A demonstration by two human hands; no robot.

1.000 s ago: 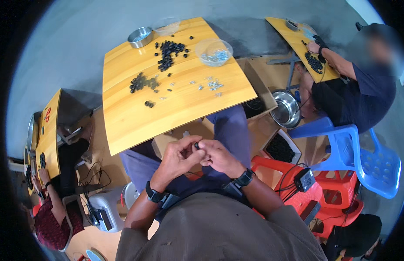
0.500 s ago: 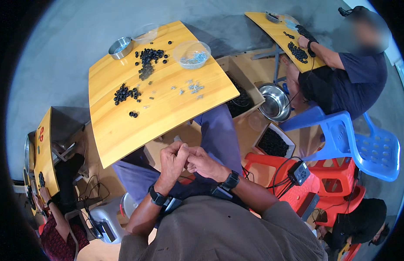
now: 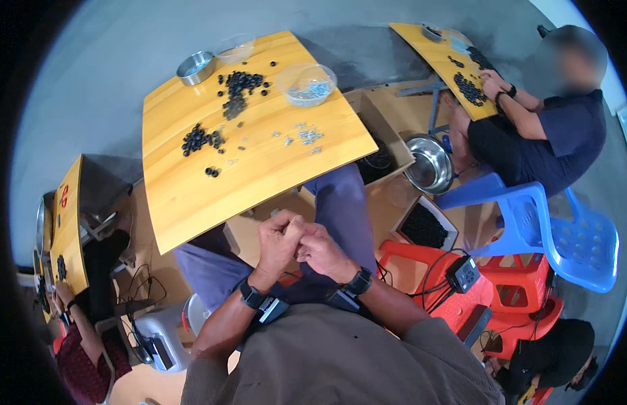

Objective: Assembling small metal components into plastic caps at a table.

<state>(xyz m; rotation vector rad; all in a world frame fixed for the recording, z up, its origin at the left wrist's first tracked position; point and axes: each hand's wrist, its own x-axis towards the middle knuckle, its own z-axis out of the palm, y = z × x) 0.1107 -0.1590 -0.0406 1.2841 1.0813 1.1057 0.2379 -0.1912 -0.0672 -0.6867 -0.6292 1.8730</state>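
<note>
Over my lap, just off the near edge of the wooden table [image 3: 205, 202], my left hand [image 3: 278, 237] and my right hand [image 3: 321, 248] are pressed together with curled fingers. Whatever they pinch is hidden between them. On the tabletop lie a large heap of small black knob-like parts [image 3: 240, 84], a second heap of black parts [image 3: 200, 140], and a few black pieces [image 3: 211, 172] closer to me. Small silvery screw-like pieces [image 3: 310, 136] are scattered to the right. A clear plastic tub [image 3: 286, 88] holds more silvery-blue pieces.
A steel bowl [image 3: 195, 68] and a clear container [image 3: 234, 48] stand at the table's far edge. Right of the table are a cardboard box [image 3: 394, 156], a steel basin [image 3: 428, 165], red stools [image 3: 455, 290] and a blue chair [image 3: 529, 216]. Other people sit at tables on both sides.
The view has shifted slightly, so the table sits a little further right. My hands stay together and have turned slightly. The person at right now has both hands together at their table edge.
</note>
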